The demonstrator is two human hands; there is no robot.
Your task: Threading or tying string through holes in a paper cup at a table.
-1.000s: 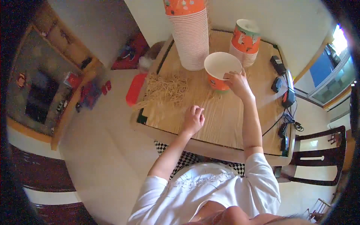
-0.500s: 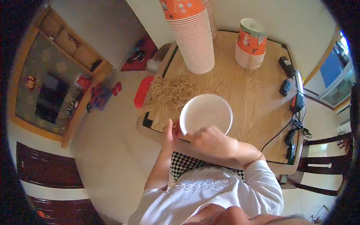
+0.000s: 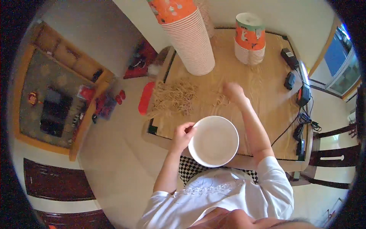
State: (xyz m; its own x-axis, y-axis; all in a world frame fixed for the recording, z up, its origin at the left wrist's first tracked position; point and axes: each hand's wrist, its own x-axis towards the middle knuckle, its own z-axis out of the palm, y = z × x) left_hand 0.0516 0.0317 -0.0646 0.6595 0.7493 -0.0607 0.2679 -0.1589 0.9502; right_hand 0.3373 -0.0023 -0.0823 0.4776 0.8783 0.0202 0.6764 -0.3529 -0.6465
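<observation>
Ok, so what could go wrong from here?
The bucket might tip or slip, since only the left hand grips it, at one side of the rim. The right hand, down by the loose strands, could scatter some. The tall stack might topple if bumped.

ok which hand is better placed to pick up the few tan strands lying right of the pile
Right, most likely: the right hand is out over the table beside those few strands, though blur hides whether it holds any. The left hand is taken up gripping the paper bucket by its rim.
</observation>
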